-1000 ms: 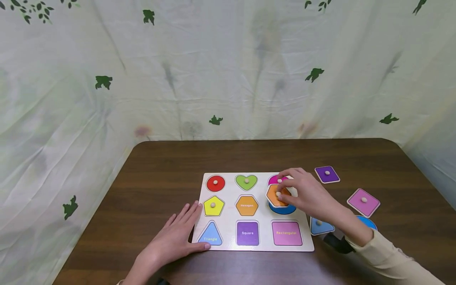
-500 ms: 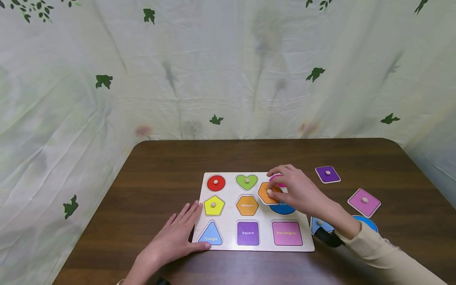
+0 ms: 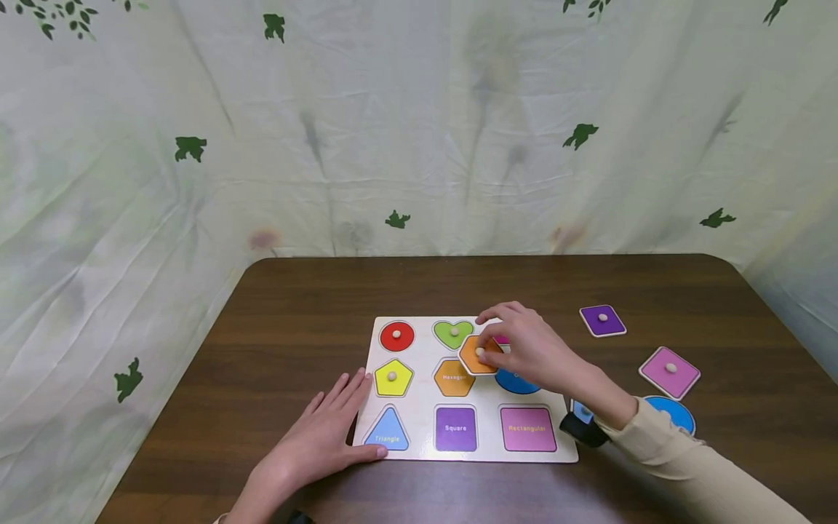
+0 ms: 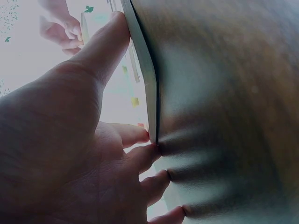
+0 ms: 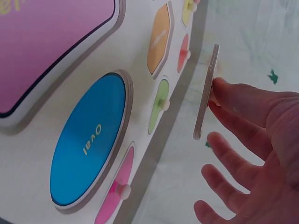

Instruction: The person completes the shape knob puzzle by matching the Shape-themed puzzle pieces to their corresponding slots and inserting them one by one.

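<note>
A white shape-puzzle board lies on the table. My right hand pinches the knob of an orange hexagon puzzle piece between thumb and index finger. In the right wrist view this piece shows edge-on, raised off the board. From the head it overlaps the upper right of the orange hexagon recess. The blue oval recess lies under the right hand, partly hidden. My left hand rests at the board's left edge, fingers outstretched on the table and thumb over the lower left corner.
Red circle, green heart and yellow pentagon pieces sit in the board. To its right lie purple, pink and blue oval pieces, plus a blue piece partly behind the right wrist.
My right hand has moved left across the board with the orange hexagon piece, from over the oval recess to the edge of the hexagon recess. The left hand has stayed in place.
</note>
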